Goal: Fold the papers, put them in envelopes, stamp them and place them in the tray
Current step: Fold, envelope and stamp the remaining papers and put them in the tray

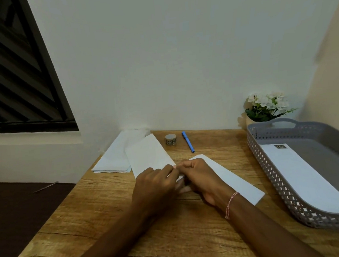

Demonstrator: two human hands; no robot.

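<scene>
Pinched in left hand (pixel 156 184): end of folded white paper sheet (pixel 146 156). Gripped in right hand (pixel 201 178): mouth of long white envelope (pixel 235 182), flat on wooden table (pixel 110 214). Step in hand, apparently: insertion. Next: keep mouth open, slide sheet fully in.

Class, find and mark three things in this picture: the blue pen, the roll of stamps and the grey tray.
blue pen (pixel 188 142), head view, middle of its barrel.
roll of stamps (pixel 170 139), head view, its outer side.
grey tray (pixel 266 165), head view, its perforated left wall.
</scene>
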